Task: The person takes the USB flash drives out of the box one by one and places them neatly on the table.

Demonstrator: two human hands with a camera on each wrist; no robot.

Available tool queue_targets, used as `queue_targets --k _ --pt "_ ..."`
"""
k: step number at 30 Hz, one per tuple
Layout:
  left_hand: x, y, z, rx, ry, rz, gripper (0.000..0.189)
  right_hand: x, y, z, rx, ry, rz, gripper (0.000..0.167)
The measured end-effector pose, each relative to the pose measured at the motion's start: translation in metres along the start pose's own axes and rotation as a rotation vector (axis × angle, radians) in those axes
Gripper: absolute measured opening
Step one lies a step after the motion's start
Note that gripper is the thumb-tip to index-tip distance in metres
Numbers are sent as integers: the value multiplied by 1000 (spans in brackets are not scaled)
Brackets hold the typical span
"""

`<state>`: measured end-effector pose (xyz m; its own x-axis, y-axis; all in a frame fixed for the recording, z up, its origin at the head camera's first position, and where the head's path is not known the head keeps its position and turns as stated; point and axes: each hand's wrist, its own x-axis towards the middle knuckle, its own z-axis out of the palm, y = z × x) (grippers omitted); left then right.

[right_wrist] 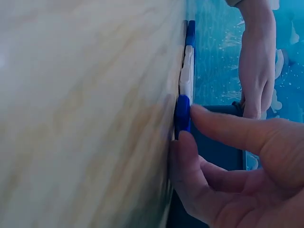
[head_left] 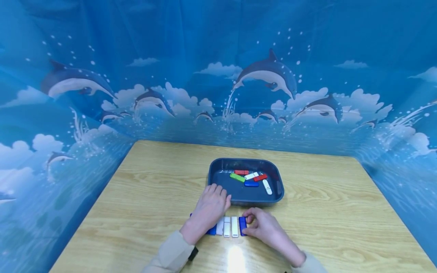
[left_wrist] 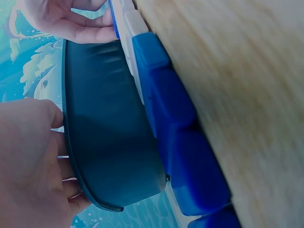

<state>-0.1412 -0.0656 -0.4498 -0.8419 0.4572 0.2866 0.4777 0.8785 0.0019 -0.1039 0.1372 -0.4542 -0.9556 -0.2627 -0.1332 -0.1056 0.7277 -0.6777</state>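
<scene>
Several USB sticks lie side by side in a row on the table. White USB sticks (head_left: 234, 226) fill the middle, and blue USB sticks (left_wrist: 194, 171) form the left part, mostly hidden by my left arm in the head view. At the row's right end, my right hand (head_left: 268, 227) pinches a blue USB stick (head_left: 242, 226) between thumb and fingers, low at the table. My left hand (head_left: 212, 204) hooks its fingers over the rim of the dark blue tray (head_left: 246, 198) at its front left corner; the fingertips are hidden.
Inside the tray lie a green USB stick (head_left: 237, 177), red USB sticks (head_left: 260, 177), white USB sticks (head_left: 267, 187) and a blue USB stick (head_left: 251, 184). The wooden table (head_left: 327, 204) borders a dolphin-print curtain (head_left: 191, 57) at the back and sides.
</scene>
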Motion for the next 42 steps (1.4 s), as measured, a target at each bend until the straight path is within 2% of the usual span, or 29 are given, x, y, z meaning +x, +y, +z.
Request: queue_targets --k 4,8,20,25,30,33,37,40,42 --pt "0 0 0 2 -10 -4 36 -1 -4 1 -108 20 -9 38" --pt "0 0 -1 1 -11 -3 36 -1 -5 2 -158 15 -46 36" --pt "1 0 0 13 6 10 32 -2 -5 2 -178 17 -92 34" --pt "0 0 0 27 4 15 31 -3 -7 -6 -158 40 -116 22" --pt "0 0 0 31 17 19 31 -2 -11 -26 -137 71 -148 8" --pt "0 0 0 30 24 20 31 2 -13 -43 -142 125 -133 2" --pt "0 0 0 29 19 18 31 14 -13 -66 -200 261 -104 4" --pt "-1 1 -1 27 7 9 32 25 -7 -78 -263 361 -118 4" --pt "-1 1 -1 27 -1 3 33 33 -3 -81 -306 400 -131 4"
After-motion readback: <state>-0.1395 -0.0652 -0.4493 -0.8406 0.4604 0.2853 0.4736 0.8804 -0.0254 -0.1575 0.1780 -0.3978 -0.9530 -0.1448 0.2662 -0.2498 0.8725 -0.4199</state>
